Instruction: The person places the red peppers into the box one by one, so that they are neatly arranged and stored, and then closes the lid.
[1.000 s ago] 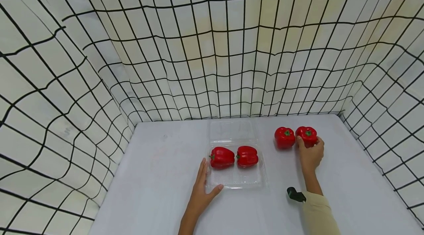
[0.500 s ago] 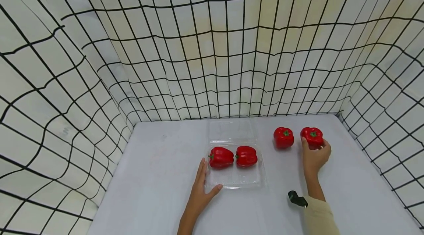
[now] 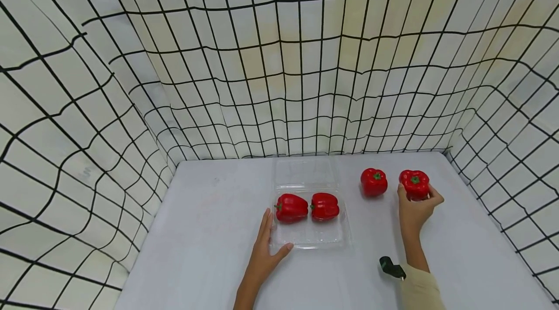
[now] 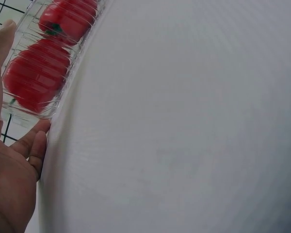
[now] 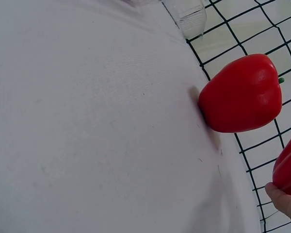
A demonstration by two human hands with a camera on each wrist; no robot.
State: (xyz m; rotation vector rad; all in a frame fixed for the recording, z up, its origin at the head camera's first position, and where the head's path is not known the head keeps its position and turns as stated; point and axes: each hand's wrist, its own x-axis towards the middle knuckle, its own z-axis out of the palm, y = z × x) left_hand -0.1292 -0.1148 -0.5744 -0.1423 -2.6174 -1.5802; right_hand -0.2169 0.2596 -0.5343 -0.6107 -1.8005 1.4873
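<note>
Presently, right hand (image 3: 414, 212) grips a red pepper (image 3: 415, 185), thumb and fingers parted to its width. Left hand (image 3: 263, 257): fingers straight, thumb spread, touching clear container (image 3: 307, 236). Four peppers: one gripped, another pepper (image 3: 373, 183) on table (image 3: 209, 237), two inside one container.

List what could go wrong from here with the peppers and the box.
The right hand grips the held pepper from its near side, and the skin looks glossy, so it might slip.

Two peppers lie on their sides in the box; adding another could nudge or roll them.

The left hand is at the box's left side; if it moves off, a bump might shift the box.
</note>
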